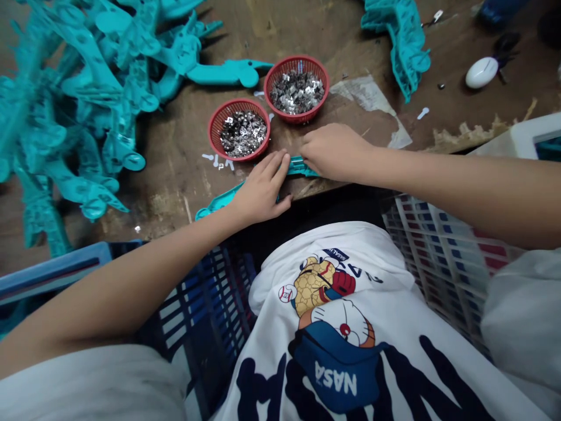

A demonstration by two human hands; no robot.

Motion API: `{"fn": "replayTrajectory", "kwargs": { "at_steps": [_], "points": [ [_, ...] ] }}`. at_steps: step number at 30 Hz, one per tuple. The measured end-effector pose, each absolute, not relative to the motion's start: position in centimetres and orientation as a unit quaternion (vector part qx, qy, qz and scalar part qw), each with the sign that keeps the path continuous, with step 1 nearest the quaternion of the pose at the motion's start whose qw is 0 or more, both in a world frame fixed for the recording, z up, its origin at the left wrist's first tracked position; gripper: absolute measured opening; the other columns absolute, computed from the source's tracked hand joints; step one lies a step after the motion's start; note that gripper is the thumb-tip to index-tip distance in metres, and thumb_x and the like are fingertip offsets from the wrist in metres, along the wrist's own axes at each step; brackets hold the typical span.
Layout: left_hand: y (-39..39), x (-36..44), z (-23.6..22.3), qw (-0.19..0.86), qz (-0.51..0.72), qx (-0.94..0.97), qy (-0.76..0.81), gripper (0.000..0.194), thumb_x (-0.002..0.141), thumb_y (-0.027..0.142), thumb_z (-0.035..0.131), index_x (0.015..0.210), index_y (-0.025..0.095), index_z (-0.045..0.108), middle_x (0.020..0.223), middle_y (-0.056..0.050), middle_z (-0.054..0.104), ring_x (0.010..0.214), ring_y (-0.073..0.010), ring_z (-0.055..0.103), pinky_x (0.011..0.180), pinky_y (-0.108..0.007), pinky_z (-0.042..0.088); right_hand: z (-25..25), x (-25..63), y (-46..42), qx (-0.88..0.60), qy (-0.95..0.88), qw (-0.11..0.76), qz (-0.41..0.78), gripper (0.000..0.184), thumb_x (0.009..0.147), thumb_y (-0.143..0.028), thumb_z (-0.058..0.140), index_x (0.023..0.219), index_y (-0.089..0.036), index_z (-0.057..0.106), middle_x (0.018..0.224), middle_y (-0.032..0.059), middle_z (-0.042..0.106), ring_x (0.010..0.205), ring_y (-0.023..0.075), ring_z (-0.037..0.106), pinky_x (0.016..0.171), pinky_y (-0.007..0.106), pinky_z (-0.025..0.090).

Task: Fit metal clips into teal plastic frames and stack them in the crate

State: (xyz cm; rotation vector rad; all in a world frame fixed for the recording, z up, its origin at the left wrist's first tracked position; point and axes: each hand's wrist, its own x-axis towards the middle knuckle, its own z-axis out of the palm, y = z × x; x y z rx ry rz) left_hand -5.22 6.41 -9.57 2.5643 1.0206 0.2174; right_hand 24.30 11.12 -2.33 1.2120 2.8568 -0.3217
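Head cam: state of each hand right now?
Left hand: open, fingers spread over the teal moulded plastic piece.
Right hand: fingers curled down at the same piece; cannot tell if gripping.

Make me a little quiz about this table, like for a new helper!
1. True or false: the left hand is touching the teal plastic strip.
2. How many red baskets are near the hands? A. One B. Two C. Four
3. Fill in the blank: the pieces in the baskets are shiny ___.

Key: 1. True 2. B 3. metal
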Motion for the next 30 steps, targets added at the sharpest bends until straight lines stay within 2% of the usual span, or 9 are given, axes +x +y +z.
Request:
{"fn": "replayTrajectory", "kwargs": {
  "at_steps": [5, 8, 11, 15, 18, 21, 23, 26, 30],
  "points": [
    [7.2, -5.0, -9.5, 0.185, 0.064, 0.916, 0.350, 0.123, 0.103, 0.037, 0.080, 0.209, 0.013, 0.025, 0.217, -0.031, 0.024, 0.203, -0.0558, 0.026, 0.165, -0.082, 0.026, -1.3, 23.5, 9.9, 0.393, 0.913, 0.022, -0.102, 0.037, 0.124, -0.013, 0.058, 0.126, -0.009, 0.094, 0.121, 0.0263, 0.092, 0.113, 0.0421, 0.087, 0.095, 0.047, 0.061],
    [7.4, -4.7, -9.1, 0.187, 0.058, 0.914, 0.354, 0.120, 0.102, 0.036, 0.083, 0.208, 0.016, 0.032, 0.217, -0.029, 0.025, 0.202, -0.0563, 0.028, 0.164, -0.082, 0.029, -1.8, 23.7, 10.3, 0.379, 0.920, 0.014, -0.097, 0.037, 0.125, -0.014, 0.058, 0.130, -0.011, 0.095, 0.122, 0.0243, 0.092, 0.111, 0.0403, 0.087, 0.093, 0.047, 0.060],
    [7.4, -4.5, -8.9, 0.189, 0.062, 0.911, 0.360, 0.119, 0.101, 0.037, 0.086, 0.206, 0.015, 0.036, 0.217, -0.030, 0.026, 0.200, -0.0575, 0.033, 0.163, -0.081, 0.033, -2.9, 24.2, 10.8, 0.373, 0.924, 0.016, -0.087, 0.037, 0.125, -0.018, 0.059, 0.123, -0.013, 0.096, 0.118, 0.0225, 0.092, 0.102, 0.0362, 0.084, 0.089, 0.045, 0.058],
    [7.4, -4.3, -9.5, 0.186, 0.071, 0.910, 0.363, 0.113, 0.102, 0.038, 0.083, 0.203, 0.010, 0.041, 0.211, -0.034, 0.038, 0.197, -0.0563, 0.041, 0.162, -0.079, 0.035, -4.1, 24.8, 10.8, 0.391, 0.915, 0.006, -0.097, 0.036, 0.123, -0.020, 0.062, 0.116, -0.012, 0.096, 0.115, 0.0225, 0.092, 0.103, 0.0362, 0.083, 0.090, 0.044, 0.058],
    [7.3, -4.0, -10.2, 0.183, 0.088, 0.906, 0.371, 0.118, 0.100, 0.037, 0.080, 0.204, 0.004, 0.035, 0.207, -0.037, 0.045, 0.195, -0.0564, 0.044, 0.162, -0.079, 0.036, -4.2, 25.8, 11.3, 0.400, 0.909, -0.016, -0.114, 0.033, 0.121, -0.025, 0.067, 0.112, -0.015, 0.096, 0.113, 0.0216, 0.092, 0.106, 0.0369, 0.084, 0.093, 0.045, 0.059],
    [7.2, -3.5, -10.4, 0.179, 0.111, 0.900, 0.381, 0.123, 0.099, 0.034, 0.077, 0.206, 0.000, 0.026, 0.206, -0.038, 0.046, 0.192, -0.0547, 0.049, 0.160, -0.077, 0.041, -3.1, 27.1, 12.7, 0.407, 0.900, -0.069, -0.140, 0.029, 0.118, -0.038, 0.076, 0.105, -0.021, 0.096, 0.106, 0.0178, 0.093, 0.102, 0.0371, 0.083, 0.093, 0.046, 0.060],
    [7.1, -3.3, -10.3, 0.174, 0.111, 0.900, 0.383, 0.115, 0.101, 0.033, 0.076, 0.205, 0.004, 0.034, 0.205, -0.036, 0.049, 0.191, -0.0542, 0.051, 0.159, -0.077, 0.042, -1.8, 27.7, 13.4, 0.430, 0.879, -0.133, -0.154, 0.026, 0.114, -0.044, 0.080, 0.105, -0.024, 0.095, 0.103, 0.0155, 0.093, 0.097, 0.0354, 0.082, 0.091, 0.047, 0.061],
    [6.9, -3.1, -10.0, 0.166, 0.099, 0.901, 0.389, 0.102, 0.102, 0.033, 0.076, 0.198, 0.010, 0.051, 0.204, -0.033, 0.051, 0.192, -0.0553, 0.051, 0.158, -0.080, 0.041, 0.0, 27.6, 13.6, 0.469, 0.832, -0.225, -0.192, 0.026, 0.112, -0.047, 0.082, 0.115, -0.024, 0.093, 0.110, 0.0155, 0.095, 0.095, 0.0309, 0.082, 0.090, 0.046, 0.061],
    [6.7, -3.0, -9.7, 0.167, 0.098, 0.899, 0.393, 0.098, 0.102, 0.031, 0.076, 0.196, 0.009, 0.054, 0.203, -0.032, 0.054, 0.192, -0.0538, 0.051, 0.158, -0.080, 0.042, 0.1, 26.7, 12.8, 0.448, 0.824, -0.257, -0.232, 0.027, 0.118, -0.050, 0.079, 0.125, -0.026, 0.088, 0.123, 0.0156, 0.096, 0.103, 0.0309, 0.084, 0.095, 0.047, 0.065]
  ]
}}
